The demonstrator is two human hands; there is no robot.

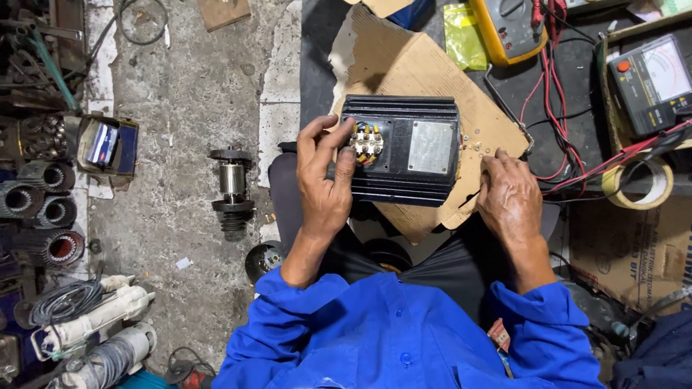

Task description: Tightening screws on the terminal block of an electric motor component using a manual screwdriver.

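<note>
The black finned motor (401,150) lay on a sheet of cardboard (425,68) on the dark tabletop (577,79), right in front of the person in the blue shirt. His left hand (324,180) rested on the motor's left end, thumb and forefinger pinched at the terminal block (366,142), where brass studs and yellow and red wire ends showed; the other fingers lay curled along the casing. A grey plate (431,147) sat on the motor just right of the block. His right hand (508,196) was down on the cardboard beside the motor's right edge, fingers bent and close together, their tips near a scatter of small nuts (472,144); I could not tell whether it held one. Further back stood a yellow multimeter (508,25) with red leads (551,94) trailing across the tabletop, and to the right an analogue meter (652,83) and a roll of tape (638,184). Down on the concrete floor to the left lay a rotor (232,189) and a row of wound stators (43,209).
</note>
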